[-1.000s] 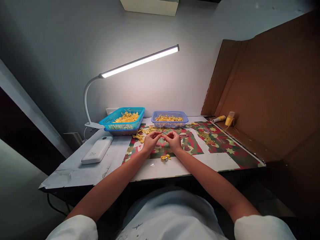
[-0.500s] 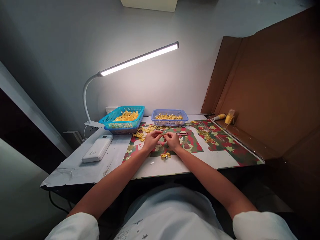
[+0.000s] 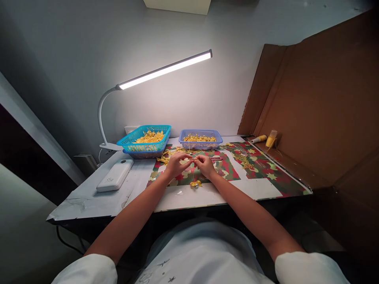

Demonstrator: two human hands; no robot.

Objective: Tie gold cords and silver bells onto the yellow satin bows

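My left hand [image 3: 177,164] and my right hand [image 3: 205,165] meet over the middle of the table, fingertips pinched close together on a thin gold cord [image 3: 192,170]. Below the fingers the cord runs down to a yellow ribbon bow [image 3: 196,184] with a small silvery bell [image 3: 196,186] at its front. Another stretch of cord rises above the fingertips, with a small shiny bead or bell on it behind the hands. More yellow ribbon pieces [image 3: 162,159] lie just beyond my left hand. A pink-handled tool [image 3: 217,158], its kind unclear, lies beyond my right hand.
Behind stand a turquoise basket [image 3: 121,143] of yellow ribbon bows and a purple basket [image 3: 219,140] of gold pieces. A lit lamp [image 3: 166,71] arches overhead. At left lies a white power bank [image 3: 115,176]; at right, gold cords [image 3: 244,161], a yellow-white bottle [image 3: 271,139] and a cardboard wall [image 3: 314,98].
My left hand has shifted slightly left and its fingers have changed position at the cord. My right hand stays nearly in place, and the bow hangs where it was.
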